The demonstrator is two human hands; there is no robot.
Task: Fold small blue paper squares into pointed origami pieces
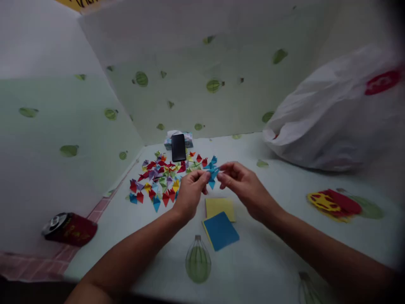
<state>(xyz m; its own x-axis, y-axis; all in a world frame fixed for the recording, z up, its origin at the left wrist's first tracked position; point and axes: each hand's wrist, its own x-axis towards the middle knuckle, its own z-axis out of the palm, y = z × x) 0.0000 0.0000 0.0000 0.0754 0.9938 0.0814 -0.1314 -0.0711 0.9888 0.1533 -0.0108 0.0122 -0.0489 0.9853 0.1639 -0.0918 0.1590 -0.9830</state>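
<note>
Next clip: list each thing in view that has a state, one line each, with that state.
Left hand: pinching the blue paper piece.
Right hand: pinching the same piece from the other side.
Blue paper piece: folded, held above the table.
Blue paper stack: flat, overlapping the yellow paper stack.
Folded paper pieces: spread in a loose pile.
Phone: screen dark, propped.
White plastic bag: full, slumped.
Can: on its side.

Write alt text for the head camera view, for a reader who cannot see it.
Two bare hands, left hand and right hand, pinch a small blue folded paper piece above a pale tablecloth. Beyond lies a heap of colourful folded pieces and a black phone; nearer, blue and yellow paper pads.
</note>
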